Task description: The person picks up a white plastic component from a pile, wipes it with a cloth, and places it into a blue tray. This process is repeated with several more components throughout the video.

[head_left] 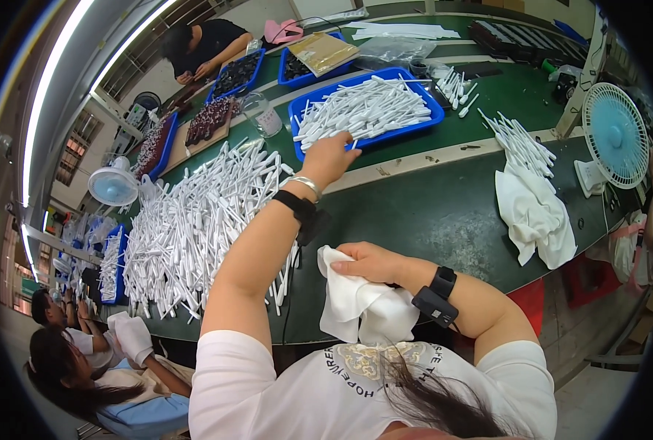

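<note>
At a long green desk (429,198) on a workshop floor, my left hand (328,160), guided from afar, is at the near edge of a blue tray (435,108) heaped with slim white sticks (374,103). Its fingers are curled by a stick at the rim; whether they grip it, I cannot tell. My right hand (370,262) holds a bunched white cloth (363,304) at the desk's near edge, thumb pressed over the fabric. I judge the step in hand to be handling sticks at the tray; the next move calls for a light fingertip pinch that parts one stick from its neighbours, with the cloth held steady. To the left spreads a large loose pile (187,235) of similar sticks; to the right, a second white cloth (533,213) lies against a smaller bundle (517,143). Dark lettering curves around a decorated panel on the white shirt (290,396). Pale marks show on the black wrist device (435,304), too small to read, as is the label on a clear jar (264,121).
</note>
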A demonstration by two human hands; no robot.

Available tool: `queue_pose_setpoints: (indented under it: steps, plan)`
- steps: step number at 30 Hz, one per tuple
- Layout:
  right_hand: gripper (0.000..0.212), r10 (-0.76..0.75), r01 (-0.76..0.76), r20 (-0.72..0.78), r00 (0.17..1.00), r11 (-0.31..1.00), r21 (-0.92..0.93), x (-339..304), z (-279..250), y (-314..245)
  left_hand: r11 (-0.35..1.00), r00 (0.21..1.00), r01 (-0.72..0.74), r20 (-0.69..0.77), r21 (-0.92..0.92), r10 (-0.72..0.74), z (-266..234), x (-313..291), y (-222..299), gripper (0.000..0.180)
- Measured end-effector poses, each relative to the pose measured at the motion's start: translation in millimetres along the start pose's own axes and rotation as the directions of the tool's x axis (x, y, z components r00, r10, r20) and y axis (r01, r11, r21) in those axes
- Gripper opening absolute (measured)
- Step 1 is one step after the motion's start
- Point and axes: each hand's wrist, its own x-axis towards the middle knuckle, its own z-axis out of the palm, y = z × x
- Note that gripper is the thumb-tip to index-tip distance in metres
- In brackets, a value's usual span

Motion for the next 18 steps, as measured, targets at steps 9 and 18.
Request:
queue_pose_setpoints:
  steps: [9,18]
  plan:
    - [0.028,-0.009,0.009,-0.025,1.0,1.0,0.02,-4,4,-8,0.932,0.947,-0.308,-0.157,-0.19,0.281,15,25,-23,0.018]
    - [0.029,-0.028,0.027,-0.029,0.999,0.999,-0.032,-4,3,-7,0.546,0.952,-0.079,-0.225,-0.834,-0.207,-25,50,-24,0.019]
